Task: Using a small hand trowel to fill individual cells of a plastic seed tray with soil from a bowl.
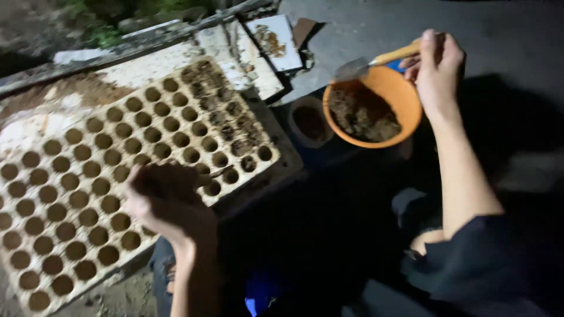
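1. The trowel (376,60), with a wooden handle and a grey metal blade, is held over the far rim of the orange bowl (411,117), its blade pointing left above the soil (361,114) inside.
2. The right hand (437,67) is clenched around the handle's end, fingers wrapped tight.
3. The left hand (167,202) is blurred, loosely curled over the near edge of the white seedling tray (35,135); whether it holds anything I cannot tell.
4. The tray's far-right cells carry dark soil; the others look hollow.
5. A small round pot (308,120) sits between tray and bowl, just beside both.
6. Bare grey ground (364,23) lies open beyond the bowl.
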